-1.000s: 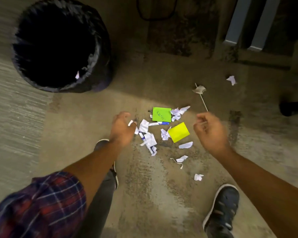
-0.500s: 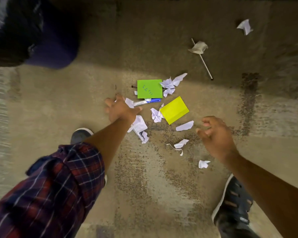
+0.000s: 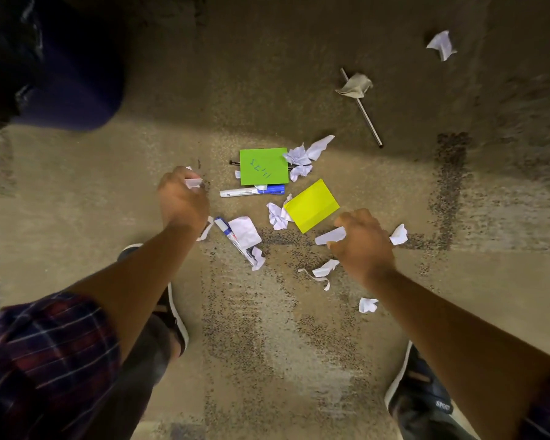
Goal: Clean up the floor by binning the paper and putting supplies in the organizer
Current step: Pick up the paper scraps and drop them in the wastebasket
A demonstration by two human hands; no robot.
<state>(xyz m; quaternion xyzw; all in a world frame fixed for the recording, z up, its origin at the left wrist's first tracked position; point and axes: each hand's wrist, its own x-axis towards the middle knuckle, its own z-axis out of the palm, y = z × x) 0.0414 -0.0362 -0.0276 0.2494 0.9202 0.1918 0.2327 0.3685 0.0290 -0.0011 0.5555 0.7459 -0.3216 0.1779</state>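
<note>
Paper scraps (image 3: 276, 215): I see them strewn over the carpet (image 3: 267, 360) in a loose cluster between my two hands, with stragglers farther out to the right and one far off at the upper right.
Left hand (image 3: 181, 198): fingers are curled tight round a white scrap (image 3: 193, 183) that pokes out at the fingertips; the hand sits left of the cluster.
Right hand (image 3: 362, 242): thumb and fingers are curled on the right end of a white strip (image 3: 330, 235), just below the yellow sticky note (image 3: 311, 206); I cannot tell whether the strip is off the carpet.
Green sticky note (image 3: 264, 166): flat, scribbled on, lying over a black pen (image 3: 234, 162) whose tip shows at its left edge.
Yellow sticky note: flat and tilted, with a crumpled scrap touching its left corner.
Blue-capped marker (image 3: 251, 191): lying level just below the green sticky note.
Second marker (image 3: 224, 230): diagonal, partly under a crumpled sheet (image 3: 245, 231), beside my left wrist.
Grey stick (image 3: 367, 119): in the shadow at upper right, with a crumpled wad (image 3: 354, 85) over its far end.
Bin (image 3: 77, 74): dark, in the upper left corner, well apart from the cluster.
Left shoe (image 3: 172, 315): partly under my left forearm.
Right shoe (image 3: 423, 395): at lower right.
Plaid sleeve (image 3: 45, 360): rolled up on my left arm.
</note>
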